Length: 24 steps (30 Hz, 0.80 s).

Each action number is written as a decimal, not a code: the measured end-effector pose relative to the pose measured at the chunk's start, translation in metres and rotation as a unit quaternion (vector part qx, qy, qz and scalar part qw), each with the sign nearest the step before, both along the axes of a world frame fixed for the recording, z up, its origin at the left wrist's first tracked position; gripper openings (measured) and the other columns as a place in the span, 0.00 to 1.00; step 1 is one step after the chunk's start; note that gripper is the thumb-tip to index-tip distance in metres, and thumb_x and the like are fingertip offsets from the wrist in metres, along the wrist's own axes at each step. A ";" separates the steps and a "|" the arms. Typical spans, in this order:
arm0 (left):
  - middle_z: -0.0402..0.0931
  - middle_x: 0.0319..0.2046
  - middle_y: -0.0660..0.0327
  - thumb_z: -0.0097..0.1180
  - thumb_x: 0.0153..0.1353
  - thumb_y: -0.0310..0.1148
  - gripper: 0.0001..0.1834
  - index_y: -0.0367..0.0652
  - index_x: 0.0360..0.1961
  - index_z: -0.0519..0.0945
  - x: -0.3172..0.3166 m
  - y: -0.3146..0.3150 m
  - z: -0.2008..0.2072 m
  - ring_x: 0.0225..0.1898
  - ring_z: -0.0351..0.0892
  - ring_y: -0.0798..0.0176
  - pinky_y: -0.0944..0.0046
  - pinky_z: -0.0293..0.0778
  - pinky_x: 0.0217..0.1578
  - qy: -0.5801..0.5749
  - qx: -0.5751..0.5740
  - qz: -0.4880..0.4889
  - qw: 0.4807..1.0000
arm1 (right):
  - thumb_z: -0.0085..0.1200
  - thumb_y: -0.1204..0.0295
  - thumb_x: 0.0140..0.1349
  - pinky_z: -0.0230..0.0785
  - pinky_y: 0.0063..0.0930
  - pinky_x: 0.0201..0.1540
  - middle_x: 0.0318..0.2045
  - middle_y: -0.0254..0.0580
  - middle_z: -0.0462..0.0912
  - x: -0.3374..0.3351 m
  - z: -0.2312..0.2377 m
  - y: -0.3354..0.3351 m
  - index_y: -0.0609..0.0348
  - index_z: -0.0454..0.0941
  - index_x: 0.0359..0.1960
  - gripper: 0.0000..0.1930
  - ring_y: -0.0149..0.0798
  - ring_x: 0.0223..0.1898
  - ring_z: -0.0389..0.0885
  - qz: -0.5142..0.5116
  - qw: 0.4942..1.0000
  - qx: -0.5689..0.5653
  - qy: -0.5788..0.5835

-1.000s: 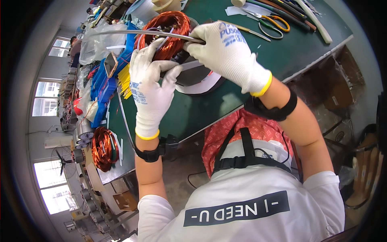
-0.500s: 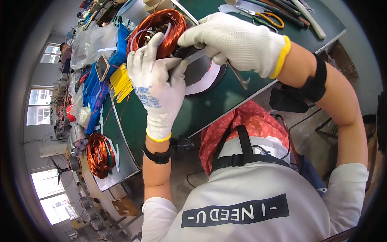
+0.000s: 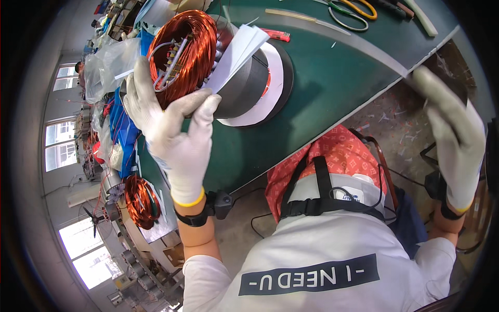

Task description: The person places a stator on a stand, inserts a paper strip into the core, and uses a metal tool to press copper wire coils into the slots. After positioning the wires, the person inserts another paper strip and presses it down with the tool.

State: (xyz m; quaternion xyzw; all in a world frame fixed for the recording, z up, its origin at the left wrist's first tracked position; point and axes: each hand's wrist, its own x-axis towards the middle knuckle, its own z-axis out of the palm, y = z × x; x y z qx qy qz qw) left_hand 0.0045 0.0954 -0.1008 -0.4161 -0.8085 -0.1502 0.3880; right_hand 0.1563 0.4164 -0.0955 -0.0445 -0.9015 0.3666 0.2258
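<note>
Free room and obstacles, with clock directions being read outward from the dark drum [image 3: 241, 94]. Bare green tabletop [image 3: 317, 78] is offering a passage from 3 through 6 o'clock, running out to its near edge. The copper winding [image 3: 200, 56] is blocking 10 o'clock, and the left hand [image 3: 176, 127] is crowding 8 o'clock. White strips [image 3: 239, 56] are projecting at 11 o'clock. A small red object [image 3: 278, 35] is lying at 1 o'clock, scissors [image 3: 361, 14] at 2. Between 2 and 3, a blurred pale strip [image 3: 382, 54] is spanning the tabletop toward the right hand [image 3: 455, 127].
</note>
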 end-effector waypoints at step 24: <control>0.74 0.35 0.59 0.75 0.24 0.37 0.21 0.53 0.27 0.83 0.003 -0.003 0.014 0.33 0.75 0.52 0.43 0.72 0.44 -0.177 0.006 -0.011 0.984 | 0.56 0.77 0.55 0.68 0.40 0.31 0.26 0.47 0.82 -0.032 0.045 -0.047 0.62 0.82 0.38 0.09 0.53 0.26 0.77 0.062 0.951 0.261 -0.151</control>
